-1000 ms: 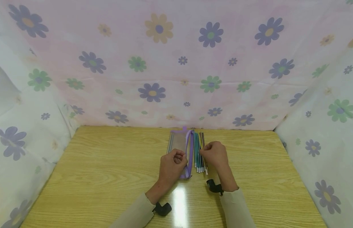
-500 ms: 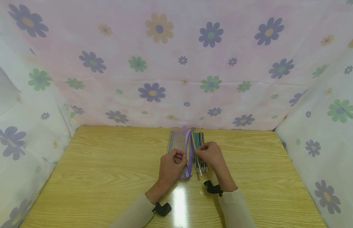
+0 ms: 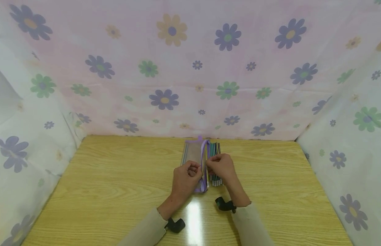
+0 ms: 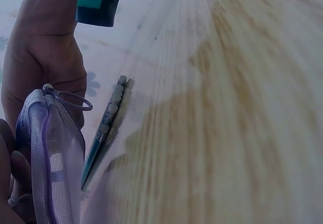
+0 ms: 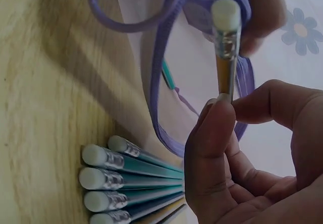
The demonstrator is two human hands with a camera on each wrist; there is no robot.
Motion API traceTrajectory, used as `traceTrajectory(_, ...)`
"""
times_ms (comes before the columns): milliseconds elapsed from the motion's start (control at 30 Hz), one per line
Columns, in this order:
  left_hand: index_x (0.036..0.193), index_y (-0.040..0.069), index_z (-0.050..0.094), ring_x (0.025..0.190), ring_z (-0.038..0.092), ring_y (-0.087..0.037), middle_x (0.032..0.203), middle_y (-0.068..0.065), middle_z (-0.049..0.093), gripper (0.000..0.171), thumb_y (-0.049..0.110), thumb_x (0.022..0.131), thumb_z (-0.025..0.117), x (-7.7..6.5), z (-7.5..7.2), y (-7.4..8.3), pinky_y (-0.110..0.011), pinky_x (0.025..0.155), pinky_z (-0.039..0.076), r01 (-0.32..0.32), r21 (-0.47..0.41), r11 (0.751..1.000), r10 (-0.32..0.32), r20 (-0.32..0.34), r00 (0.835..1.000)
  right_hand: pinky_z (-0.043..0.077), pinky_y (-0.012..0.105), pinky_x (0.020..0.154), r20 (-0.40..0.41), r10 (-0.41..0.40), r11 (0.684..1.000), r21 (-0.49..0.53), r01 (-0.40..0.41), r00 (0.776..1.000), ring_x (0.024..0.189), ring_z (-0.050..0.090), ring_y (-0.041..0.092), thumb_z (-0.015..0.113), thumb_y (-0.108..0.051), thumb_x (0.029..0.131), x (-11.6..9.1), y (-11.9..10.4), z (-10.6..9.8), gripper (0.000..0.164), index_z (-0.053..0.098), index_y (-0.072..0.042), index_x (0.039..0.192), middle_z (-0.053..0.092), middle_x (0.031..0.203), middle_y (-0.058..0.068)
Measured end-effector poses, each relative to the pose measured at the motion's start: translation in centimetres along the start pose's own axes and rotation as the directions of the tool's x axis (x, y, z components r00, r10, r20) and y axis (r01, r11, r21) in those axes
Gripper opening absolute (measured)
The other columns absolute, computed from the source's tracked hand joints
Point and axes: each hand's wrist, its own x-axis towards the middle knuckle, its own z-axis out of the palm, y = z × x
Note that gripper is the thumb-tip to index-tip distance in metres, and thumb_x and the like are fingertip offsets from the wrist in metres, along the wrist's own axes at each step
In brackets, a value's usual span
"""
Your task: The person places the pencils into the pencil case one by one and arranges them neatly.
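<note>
R hand (image 3: 222, 168) pinches yellow pencil (image 5: 225, 65) w/ white eraser (image 5: 225, 14), silver ferrule (image 5: 226, 43); L hand (image 3: 185, 179) holds edge of see-thru mesh pencil pouch (image 3: 192, 150), purple-trimmed & unzipped.

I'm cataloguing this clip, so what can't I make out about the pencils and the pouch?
Head view: the middles of the loose pencils, covered by the right hand; part of the mesh pouch, covered by the left hand.
Right wrist view: the far end of the held pencil, hidden behind the right hand.
Left wrist view: one end of the mesh pouch, cut off by the bottom edge.
</note>
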Motion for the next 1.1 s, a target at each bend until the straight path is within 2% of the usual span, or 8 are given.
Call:
traceTrajectory(300, 0.088, 0.009, 0.074, 0.059, 0.064, -0.002, 0.075, 0.003, 0.072, 0.006, 0.004, 0.092, 0.075, 0.0, 0.0, 0.2, -0.024, 0.054, 0.056, -0.008, 0.003, 1.000, 0.008, -0.012, 1.000, 0.065, 0.043, 0.066, 0.014, -0.019, 0.997, 0.078, 0.018, 1.000, 0.068, 0.075, 0.030, 0.071, -0.001, 0.088, -0.1, 0.0, 0.7, 0.014, 0.073, 0.008, 0.098, 0.073, 0.083, 0.020)
traceTrajectory(467, 0.089, 0.010, 0.074, 0.059, 0.065, -0.002, 0.075, 0.004, 0.073, 0.007, 0.004, 0.091, 0.075, 0.0, 0.0, 0.2, -0.024, 0.055, 0.057, -0.002, 0.005, 1.000, 0.002, -0.003, 1.000, 0.065, 0.043, 0.068, 0.026, -0.031, 0.997, 0.078, 0.029, 0.999, 0.070, 0.076, 0.033, 0.071, -0.002, 0.088, -0.2, 0.1, 0.6, 0.016, 0.073, 0.008, 0.100, 0.073, 0.085, 0.021)
traceTrajectory(667, 0.089, 0.007, 0.074, 0.060, 0.065, -0.002, 0.076, 0.003, 0.073, 0.003, 0.007, 0.091, 0.076, 0.0, 0.0, 0.1, -0.024, 0.055, 0.057, -0.001, -0.001, 1.000, 0.001, -0.001, 1.000, 0.064, 0.039, 0.065, 0.030, -0.043, 0.999, 0.024, 0.042, 0.999, 0.069, 0.075, 0.028, 0.070, -0.005, 0.089, -0.2, 0.1, 0.5, 0.018, 0.072, 0.006, 0.103, 0.072, 0.085, 0.015)
traceTrajectory(900, 0.089, 0.009, 0.074, 0.060, 0.065, -0.003, 0.076, 0.004, 0.073, 0.005, 0.005, 0.090, 0.075, 0.0, 0.0, 0.0, -0.024, 0.055, 0.057, 0.005, -0.002, 1.000, -0.005, -0.007, 1.000, 0.064, 0.039, 0.062, -0.004, -0.079, 0.994, -0.070, 0.078, 0.997, 0.066, 0.074, 0.027, 0.071, -0.004, 0.090, 0.3, 0.5, 0.4, 0.010, 0.073, 0.000, 0.099, 0.073, 0.083, 0.013)
traceTrajectory(1100, 0.088, 0.010, 0.074, 0.060, 0.065, -0.003, 0.075, 0.005, 0.072, 0.005, 0.005, 0.090, 0.074, 0.0, 0.0, 0.0, -0.025, 0.055, 0.057, 0.002, 0.000, 1.000, -0.002, -0.012, 1.000, 0.058, 0.032, 0.062, -0.033, -0.152, 0.962, -0.233, 0.140, 0.988, 0.071, 0.069, 0.019, 0.073, -0.009, 0.087, 0.3, 0.3, -0.4, 0.012, 0.075, -0.004, 0.097, 0.074, 0.085, 0.008)
